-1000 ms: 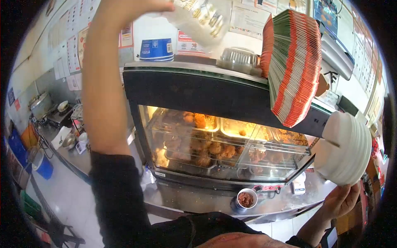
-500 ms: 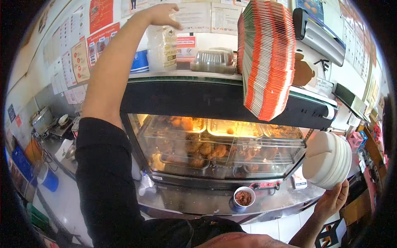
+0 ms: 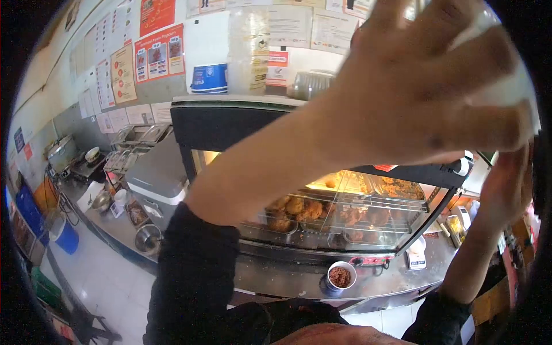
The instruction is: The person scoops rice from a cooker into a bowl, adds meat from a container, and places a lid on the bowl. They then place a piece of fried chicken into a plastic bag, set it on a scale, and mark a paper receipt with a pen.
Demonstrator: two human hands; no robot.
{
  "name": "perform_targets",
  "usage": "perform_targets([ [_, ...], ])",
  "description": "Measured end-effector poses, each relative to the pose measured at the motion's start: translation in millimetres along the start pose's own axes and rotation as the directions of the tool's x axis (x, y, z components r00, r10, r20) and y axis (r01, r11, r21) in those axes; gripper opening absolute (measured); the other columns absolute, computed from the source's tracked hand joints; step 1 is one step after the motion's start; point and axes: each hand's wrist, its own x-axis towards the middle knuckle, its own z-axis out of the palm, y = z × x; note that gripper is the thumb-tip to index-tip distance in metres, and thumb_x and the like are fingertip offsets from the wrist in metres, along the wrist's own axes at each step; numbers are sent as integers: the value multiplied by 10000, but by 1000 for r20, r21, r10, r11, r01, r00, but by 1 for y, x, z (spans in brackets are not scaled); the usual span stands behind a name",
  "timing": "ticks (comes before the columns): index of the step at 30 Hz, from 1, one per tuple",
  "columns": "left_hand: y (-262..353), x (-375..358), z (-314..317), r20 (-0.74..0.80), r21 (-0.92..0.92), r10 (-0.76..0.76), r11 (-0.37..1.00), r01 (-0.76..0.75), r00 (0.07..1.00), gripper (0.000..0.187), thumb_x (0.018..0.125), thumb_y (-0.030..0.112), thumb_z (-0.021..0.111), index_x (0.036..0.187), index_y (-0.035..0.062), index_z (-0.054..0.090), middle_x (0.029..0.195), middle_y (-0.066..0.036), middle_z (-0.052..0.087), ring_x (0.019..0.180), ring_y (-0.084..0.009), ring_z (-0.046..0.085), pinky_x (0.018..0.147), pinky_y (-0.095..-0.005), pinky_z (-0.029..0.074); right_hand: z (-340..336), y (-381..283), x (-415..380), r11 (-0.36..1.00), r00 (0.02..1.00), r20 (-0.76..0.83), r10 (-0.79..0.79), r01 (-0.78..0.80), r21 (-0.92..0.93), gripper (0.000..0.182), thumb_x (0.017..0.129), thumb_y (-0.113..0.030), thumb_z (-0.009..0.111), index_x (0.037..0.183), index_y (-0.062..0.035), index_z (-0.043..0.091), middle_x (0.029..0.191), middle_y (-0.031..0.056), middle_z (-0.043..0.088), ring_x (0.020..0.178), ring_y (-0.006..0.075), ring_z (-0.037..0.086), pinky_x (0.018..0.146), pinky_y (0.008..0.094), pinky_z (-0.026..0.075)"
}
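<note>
My left hand (image 3: 420, 86) reaches across the upper right, large and blurred, its fingers spread in front of a stack of white lids (image 3: 506, 95). Whether the fingertips press on the lids is unclear. My right hand (image 3: 506, 190) is below the stack at the right edge, closed on its lower part; its fingertips are partly hidden. Behind my left forearm stands a glass warmer (image 3: 368, 244) with fried food on trays. A cup of reddish-brown food (image 3: 340, 277) sits on the metal counter (image 3: 270, 276) in front of it.
On top of the warmer are blue-and-white tubs (image 3: 209, 79), a tall stack of clear containers (image 3: 248, 52) and clear domed lids (image 3: 312, 84). A small scale (image 3: 416, 260) is on the counter at right. A grey cooler (image 3: 154, 172) and a metal bowl (image 3: 148, 237) are at left.
My left hand has swung from the clear containers to the right, over the white lids. My right hand and the lids have moved up and right. The view has shifted, showing more at left.
</note>
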Motion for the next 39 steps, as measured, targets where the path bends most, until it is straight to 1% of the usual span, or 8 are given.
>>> perform_targets([
  [13,-34,13,-71,240,303,-134,951,57,962,967,705,568,727,1389,-6,357,1257,-247,474,1131,-390,503,939,-496,396,174,-89,74,739,572,789,-224,-428,520,110,908,-30,584,938,25,674,822,76,694,692,87,628,654,230,532],
  [16,-47,2,-74,233,313,-147,947,69,961,996,680,583,752,1374,-15,361,1262,-248,468,1152,-393,488,944,-497,397,172,-134,65,981,681,707,-189,98,168,111,899,-84,628,910,13,679,759,68,693,642,98,631,622,231,537],
  [19,-30,9,-75,233,306,-353,911,277,906,1035,616,539,821,1367,3,351,1256,-240,464,1165,-390,472,950,-499,404,178,-113,88,424,471,713,-520,867,-263,210,946,-194,583,1026,-10,644,881,118,677,751,196,668,665,311,550],
  [20,-27,8,-74,228,310,-428,883,352,874,1046,594,517,845,1363,11,348,1251,-236,464,1167,-388,468,953,-500,406,191,-84,94,106,383,630,-676,896,-431,179,967,-166,551,984,-20,653,795,83,682,656,182,674,579,295,558],
  [24,-47,-19,-78,247,419,-545,806,419,802,897,565,380,897,1234,41,406,1162,-209,501,1124,-367,495,956,-490,426,147,-62,92,182,449,660,-602,882,-435,173,954,-169,569,976,-17,647,798,89,676,661,190,669,585,301,555],
  [29,-64,-56,-59,284,514,-881,473,716,378,835,662,334,843,1299,-41,455,1170,-226,563,1011,-326,582,880,-412,478,54,-28,88,267,576,647,-500,813,-518,171,937,-174,591,966,-12,640,803,95,669,668,201,662,593,308,552],
  [32,-86,-104,-32,459,774,-884,448,448,91,861,656,709,697,1149,7,620,1049,-205,668,1066,-327,623,873,-407,518,-5,-14,77,282,640,624,-449,764,-581,173,926,-176,604,960,-10,635,806,99,665,671,207,658,598,313,550],
  [39,-92,-196,1,518,855,-824,497,147,-230,741,646,729,684,993,75,718,971,-129,702,923,-289,674,779,-373,550,-148,-10,29,257,747,500,-439,637,-727,184,903,-183,634,946,-4,625,812,108,655,680,222,649,609,324,546],
])
